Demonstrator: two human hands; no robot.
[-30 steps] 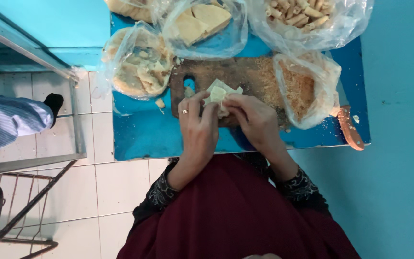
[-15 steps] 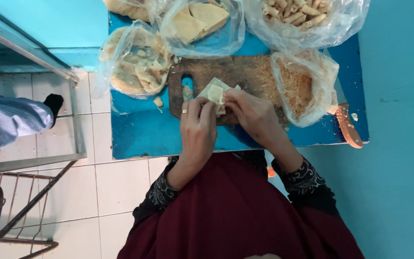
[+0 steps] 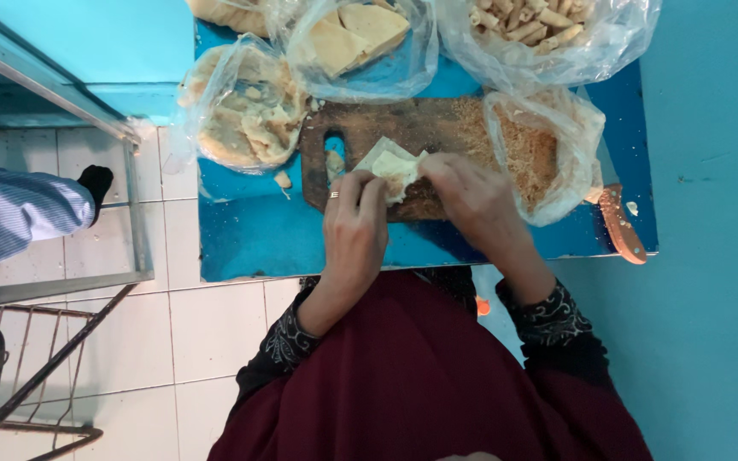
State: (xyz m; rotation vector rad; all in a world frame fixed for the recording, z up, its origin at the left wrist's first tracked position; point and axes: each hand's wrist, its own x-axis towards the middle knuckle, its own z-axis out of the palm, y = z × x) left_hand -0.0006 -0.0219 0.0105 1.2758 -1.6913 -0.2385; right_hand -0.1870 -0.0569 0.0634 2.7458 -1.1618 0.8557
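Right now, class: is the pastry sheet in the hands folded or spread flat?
Partly folded: the pale pastry sheet is pinched between left hand and right hand.

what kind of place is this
Probably a small food-preparation stall or home kitchen: both hands fold a pale pastry wrapper over a dark wooden cutting board on a blue table, amid clear plastic bags of pastry sheets.

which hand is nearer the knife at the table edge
Right. The right hand sits on the cutting board beside the crumb bag, which lies between it and the knife. The left hand is farther, on the wrapper's other side.
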